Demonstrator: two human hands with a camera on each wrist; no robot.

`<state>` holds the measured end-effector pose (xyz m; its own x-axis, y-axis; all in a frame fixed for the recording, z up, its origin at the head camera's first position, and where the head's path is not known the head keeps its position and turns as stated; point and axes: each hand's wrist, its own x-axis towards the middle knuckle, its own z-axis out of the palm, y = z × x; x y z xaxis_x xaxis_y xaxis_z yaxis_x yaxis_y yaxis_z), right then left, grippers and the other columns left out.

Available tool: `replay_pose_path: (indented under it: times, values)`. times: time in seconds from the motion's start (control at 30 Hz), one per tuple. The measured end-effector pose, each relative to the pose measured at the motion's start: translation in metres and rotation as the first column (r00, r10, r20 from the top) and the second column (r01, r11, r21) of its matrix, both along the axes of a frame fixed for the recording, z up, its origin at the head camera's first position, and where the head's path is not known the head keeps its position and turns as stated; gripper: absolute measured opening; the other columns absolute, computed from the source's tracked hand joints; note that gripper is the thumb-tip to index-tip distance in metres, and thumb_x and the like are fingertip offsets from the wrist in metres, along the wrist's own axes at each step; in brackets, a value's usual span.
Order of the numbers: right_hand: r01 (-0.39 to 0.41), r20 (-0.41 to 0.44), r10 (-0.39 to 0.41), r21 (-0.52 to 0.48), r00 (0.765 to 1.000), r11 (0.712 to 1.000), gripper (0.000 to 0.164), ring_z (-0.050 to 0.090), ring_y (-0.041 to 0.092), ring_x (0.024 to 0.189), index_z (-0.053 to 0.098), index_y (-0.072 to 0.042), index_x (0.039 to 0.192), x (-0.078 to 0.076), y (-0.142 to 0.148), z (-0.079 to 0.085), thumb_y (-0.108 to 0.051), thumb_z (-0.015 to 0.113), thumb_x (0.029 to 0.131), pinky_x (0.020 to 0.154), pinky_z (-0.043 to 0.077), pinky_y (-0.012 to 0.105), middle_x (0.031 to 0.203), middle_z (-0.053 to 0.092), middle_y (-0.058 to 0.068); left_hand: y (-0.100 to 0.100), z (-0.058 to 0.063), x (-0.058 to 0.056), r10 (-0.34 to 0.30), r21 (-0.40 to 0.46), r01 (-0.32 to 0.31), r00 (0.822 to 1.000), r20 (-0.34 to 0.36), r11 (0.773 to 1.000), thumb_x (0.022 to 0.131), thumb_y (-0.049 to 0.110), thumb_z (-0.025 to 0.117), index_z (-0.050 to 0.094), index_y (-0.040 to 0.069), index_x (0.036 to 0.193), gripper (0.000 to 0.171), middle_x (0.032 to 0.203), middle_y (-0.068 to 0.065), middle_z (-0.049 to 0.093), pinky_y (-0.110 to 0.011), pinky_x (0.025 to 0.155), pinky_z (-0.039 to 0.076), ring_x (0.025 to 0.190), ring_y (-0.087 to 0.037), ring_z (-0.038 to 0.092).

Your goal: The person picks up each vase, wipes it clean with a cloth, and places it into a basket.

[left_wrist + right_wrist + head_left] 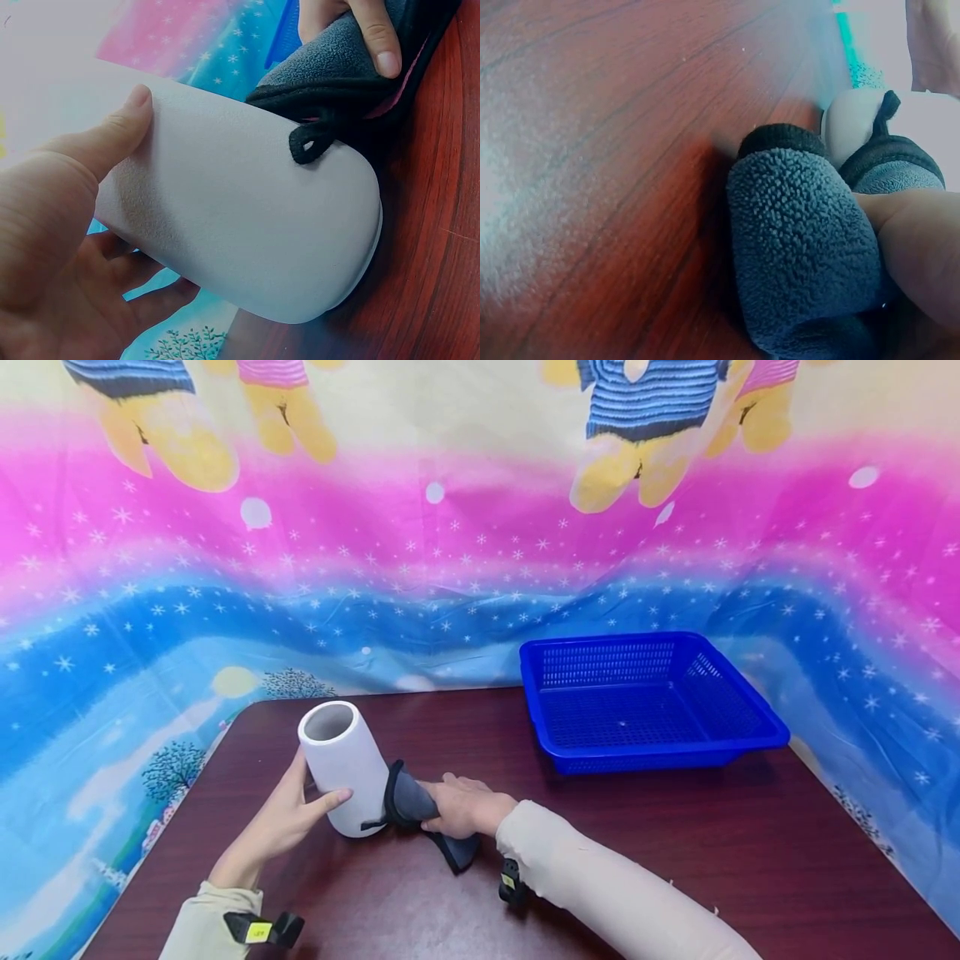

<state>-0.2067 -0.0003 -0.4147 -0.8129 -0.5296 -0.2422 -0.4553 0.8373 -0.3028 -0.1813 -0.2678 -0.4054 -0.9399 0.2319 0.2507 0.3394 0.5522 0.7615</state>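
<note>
A white vase (348,777) with a round open mouth stands slightly tilted on the table. My left hand (281,818) grips its left side, thumb across the front; the left wrist view shows the thumb on the vase wall and the other fingers behind and beneath. In my right hand (465,806) is a bunched grey cleaning cloth (802,240) with black edging and a small black loop (311,142). Part of the cloth touches the vase's right side, low down, and a folded end hangs toward the table. The right fingertips are partly hidden by the cloth.
A blue plastic basket (551,745) with perforated walls stands at the back right of the dark red wooden table (660,835). A printed curtain (450,552) hangs behind the table and along its sides. Each sleeve carries a black wrist mount (512,883).
</note>
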Motion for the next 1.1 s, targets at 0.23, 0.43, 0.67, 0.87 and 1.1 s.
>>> replay_pose_path:
  times: [0.23,0.43,0.67,0.87,1.1]
  values:
    - [-0.018,-0.011,0.017,-0.029,1.0,0.999,0.069,0.057,0.018,0.118,0.038,-0.04,0.155,-0.001,0.004,-0.001,-0.043,0.07,0.094,0.09,0.052,0.033,0.135,0.061,0.004,0.0,-0.001,0.0,0.0,0.0,0.0,1.0,0.0,1.0,0.093,0.018,0.074,0.009,0.014,0.161,0.094,0.154,-0.019,0.04,-0.059,0.104,0.047,0.133,-0.036,0.049]
    - [-0.024,-0.007,0.024,-0.062,1.0,0.998,0.068,0.057,0.014,0.109,0.038,-0.039,0.155,-0.002,0.01,0.0,-0.042,0.069,0.095,0.082,0.05,0.029,0.127,0.062,0.002,0.0,-0.001,-0.001,-0.001,-0.007,0.001,1.0,-0.002,1.0,0.093,0.019,0.074,0.01,0.017,0.161,0.093,0.153,-0.017,0.042,-0.052,0.103,0.049,0.132,-0.034,0.05]
    - [-0.03,-0.03,0.028,-0.081,0.999,0.996,0.068,0.058,0.014,0.103,0.04,-0.036,0.154,-0.003,0.017,0.005,-0.041,0.07,0.094,0.081,0.05,0.028,0.121,0.062,0.003,-0.001,-0.001,-0.001,0.006,-0.01,-0.006,1.0,-0.001,1.0,0.093,0.02,0.074,0.012,0.018,0.161,0.092,0.152,-0.016,0.043,-0.023,0.099,0.049,0.129,-0.022,0.051]
    - [-0.049,-0.063,0.042,-0.103,0.997,0.993,0.069,0.057,0.014,0.099,0.04,-0.036,0.155,-0.005,0.022,0.011,-0.04,0.071,0.094,0.076,0.048,0.026,0.116,0.062,0.002,-0.002,-0.002,-0.002,0.003,-0.002,-0.003,1.0,-0.007,1.0,0.093,0.019,0.075,0.013,0.018,0.161,0.091,0.152,-0.016,0.043,-0.017,0.096,0.047,0.121,0.008,0.046]
    - [-0.066,-0.11,0.049,-0.154,0.993,0.986,0.069,0.054,0.013,0.097,0.04,-0.036,0.154,-0.01,0.026,0.017,-0.041,0.071,0.093,0.072,0.047,0.025,0.112,0.062,0.001,-0.002,-0.002,-0.002,-0.001,-0.005,0.001,1.0,-0.005,1.0,0.093,0.02,0.075,0.013,0.019,0.161,0.092,0.151,-0.015,0.043,-0.023,0.096,0.051,0.125,-0.003,0.05]
